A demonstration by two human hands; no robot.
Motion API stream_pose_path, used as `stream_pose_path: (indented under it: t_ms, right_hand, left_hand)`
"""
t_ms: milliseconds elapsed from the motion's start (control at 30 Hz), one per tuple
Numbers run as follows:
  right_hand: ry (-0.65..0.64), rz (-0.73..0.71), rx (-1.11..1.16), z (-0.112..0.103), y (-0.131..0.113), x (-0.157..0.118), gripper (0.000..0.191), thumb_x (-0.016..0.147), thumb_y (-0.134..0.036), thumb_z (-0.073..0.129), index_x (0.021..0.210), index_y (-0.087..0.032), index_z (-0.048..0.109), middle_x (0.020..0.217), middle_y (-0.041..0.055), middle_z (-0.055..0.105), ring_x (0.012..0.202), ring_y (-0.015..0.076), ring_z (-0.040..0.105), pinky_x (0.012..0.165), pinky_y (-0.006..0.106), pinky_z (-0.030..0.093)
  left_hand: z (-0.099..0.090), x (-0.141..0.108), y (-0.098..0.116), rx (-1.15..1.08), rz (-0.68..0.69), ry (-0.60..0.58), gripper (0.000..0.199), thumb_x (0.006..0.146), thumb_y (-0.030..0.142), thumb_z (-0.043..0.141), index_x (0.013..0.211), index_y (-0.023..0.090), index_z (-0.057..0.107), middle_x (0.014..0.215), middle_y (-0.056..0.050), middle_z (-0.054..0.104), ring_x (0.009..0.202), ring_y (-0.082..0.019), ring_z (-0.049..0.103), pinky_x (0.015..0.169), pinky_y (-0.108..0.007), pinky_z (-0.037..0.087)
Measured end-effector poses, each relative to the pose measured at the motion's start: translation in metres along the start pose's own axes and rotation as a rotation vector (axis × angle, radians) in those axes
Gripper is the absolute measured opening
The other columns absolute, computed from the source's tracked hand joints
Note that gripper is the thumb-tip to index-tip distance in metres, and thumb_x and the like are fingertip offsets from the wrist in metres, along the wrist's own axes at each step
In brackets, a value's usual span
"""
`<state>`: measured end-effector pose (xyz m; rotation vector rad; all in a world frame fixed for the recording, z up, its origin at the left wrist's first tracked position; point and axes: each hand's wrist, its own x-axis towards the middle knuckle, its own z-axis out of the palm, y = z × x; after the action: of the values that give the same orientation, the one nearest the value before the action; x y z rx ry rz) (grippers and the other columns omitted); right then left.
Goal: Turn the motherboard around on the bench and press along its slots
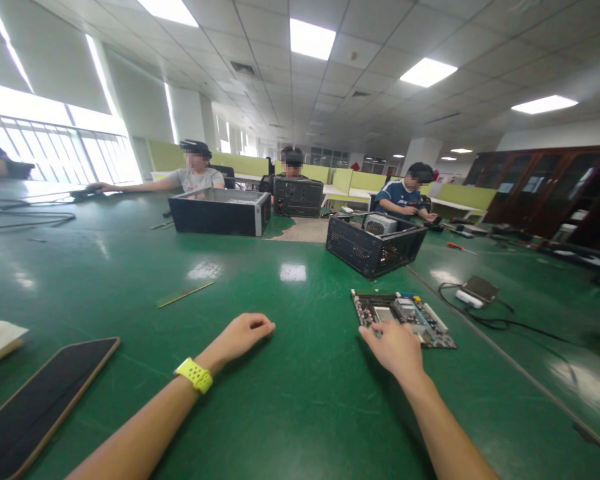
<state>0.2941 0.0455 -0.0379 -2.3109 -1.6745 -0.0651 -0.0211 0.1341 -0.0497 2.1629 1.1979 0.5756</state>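
Observation:
My left hand (243, 335) rests on the green tabletop with its fingers curled in and the thumb near the index finger; nothing shows in it. A yellow-green watch strap (195, 375) is around that wrist. On the right, a computer motherboard (405, 308) lies on the table, crowded with sockets, slots and a heatsink. My right hand (394, 343) is at its near left edge, fingers bent over the board and thumb out to the left. The fingertips' undersides are hidden. Beyond the board stands an open black computer case (375, 247) with a power supply inside.
A second case (217, 213) stands at the back left, a third (299, 197) behind. A thin strip (186, 295) lies ahead of my left hand, a dark flat panel (50, 400) at left. Cables (505, 323) and a screwdriver (460, 248) lie right. Several people sit around the table.

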Motion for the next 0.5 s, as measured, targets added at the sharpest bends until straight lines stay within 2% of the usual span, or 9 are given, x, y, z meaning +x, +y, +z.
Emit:
stream_pose_path:
  t_ms: [67, 133, 233, 267, 300, 333, 400, 433, 500]
  right_hand:
    - [-0.078, -0.05, 0.078, -0.009, -0.016, -0.015, 0.046, 0.082, -0.06, 0.047, 0.085, -0.025, 0.076, 0.082, 0.012, 0.071, 0.081, 0.0286, 0.063, 0.07, 0.038, 0.043]
    - [-0.174, -0.161, 0.227, -0.019, -0.036, -0.034, 0.042, 0.081, -0.059, 0.05, 0.081, -0.026, 0.076, 0.077, 0.0086, 0.072, 0.073, 0.025, 0.064, 0.065, 0.033, 0.043]
    - [-0.382, -0.428, 0.622, -0.029, -0.061, -0.055, 0.037, 0.083, -0.054, 0.052, 0.098, -0.026, 0.072, 0.081, 0.0027, 0.073, 0.07, 0.0187, 0.065, 0.062, 0.027, 0.045]
    - [-0.392, -0.486, 0.727, -0.03, -0.065, -0.057, 0.037, 0.085, -0.05, 0.051, 0.103, -0.025, 0.07, 0.085, 0.0017, 0.073, 0.072, 0.0173, 0.065, 0.064, 0.026, 0.046]
    - [-0.34, -0.502, 0.783, -0.028, -0.066, -0.055, 0.035, 0.087, -0.047, 0.049, 0.105, -0.024, 0.069, 0.089, 0.0017, 0.072, 0.076, 0.0167, 0.065, 0.069, 0.026, 0.047]
    - [-0.235, -0.478, 0.781, -0.024, -0.064, -0.05, 0.034, 0.088, -0.043, 0.047, 0.104, -0.023, 0.069, 0.095, 0.0025, 0.072, 0.083, 0.0173, 0.065, 0.076, 0.027, 0.047]
    - [0.012, -0.372, 0.644, -0.011, -0.053, -0.036, 0.032, 0.087, -0.039, 0.049, 0.104, -0.02, 0.069, 0.108, 0.0061, 0.068, 0.101, 0.0209, 0.06, 0.091, 0.032, 0.042]
    - [0.085, -0.311, 0.553, -0.003, -0.046, -0.027, 0.034, 0.086, -0.038, 0.051, 0.109, -0.019, 0.067, 0.114, 0.0082, 0.065, 0.108, 0.023, 0.056, 0.096, 0.034, 0.039]
    - [0.09, -0.226, 0.401, 0.014, -0.03, -0.012, 0.042, 0.083, -0.037, 0.054, 0.118, -0.015, 0.062, 0.121, 0.0121, 0.061, 0.115, 0.0264, 0.051, 0.099, 0.037, 0.036]
  left_hand:
    - [0.001, -0.001, 0.002, 0.016, -0.003, -0.002, 0.039, 0.086, 0.046, 0.043, 0.076, 0.015, 0.065, 0.076, -0.003, 0.067, 0.076, -0.02, 0.061, 0.07, -0.027, 0.044]
    - [0.004, -0.004, 0.007, 0.058, -0.013, 0.033, 0.037, 0.086, 0.047, 0.045, 0.079, 0.016, 0.064, 0.077, -0.003, 0.066, 0.075, -0.02, 0.06, 0.07, -0.028, 0.044]
    - [0.009, -0.009, 0.02, 0.206, 0.014, 0.206, 0.033, 0.083, 0.048, 0.053, 0.095, 0.019, 0.06, 0.09, -0.004, 0.066, 0.081, -0.022, 0.06, 0.072, -0.031, 0.045]
    - [0.011, -0.011, 0.024, 0.233, 0.07, 0.235, 0.033, 0.083, 0.047, 0.056, 0.101, 0.02, 0.058, 0.099, -0.005, 0.065, 0.088, -0.023, 0.06, 0.077, -0.032, 0.046]
    - [0.013, -0.013, 0.028, 0.244, 0.142, 0.233, 0.035, 0.082, 0.045, 0.058, 0.106, 0.021, 0.056, 0.107, -0.006, 0.063, 0.096, -0.024, 0.059, 0.082, -0.034, 0.046]
    - [0.015, -0.014, 0.031, 0.249, 0.218, 0.205, 0.038, 0.081, 0.044, 0.061, 0.11, 0.022, 0.054, 0.118, -0.008, 0.06, 0.106, -0.025, 0.056, 0.09, -0.037, 0.045]
    - [0.019, -0.016, 0.035, 0.253, 0.332, 0.119, 0.045, 0.081, 0.041, 0.064, 0.12, 0.024, 0.051, 0.136, -0.009, 0.049, 0.123, -0.027, 0.046, 0.103, -0.042, 0.038]
    - [0.02, -0.017, 0.035, 0.253, 0.36, 0.079, 0.051, 0.081, 0.04, 0.064, 0.127, 0.025, 0.048, 0.144, -0.008, 0.041, 0.13, -0.027, 0.04, 0.107, -0.043, 0.034]
    - [0.022, -0.017, 0.035, 0.234, 0.376, 0.022, 0.062, 0.084, 0.037, 0.062, 0.14, 0.028, 0.035, 0.152, -0.007, 0.029, 0.136, -0.027, 0.031, 0.111, -0.044, 0.028]
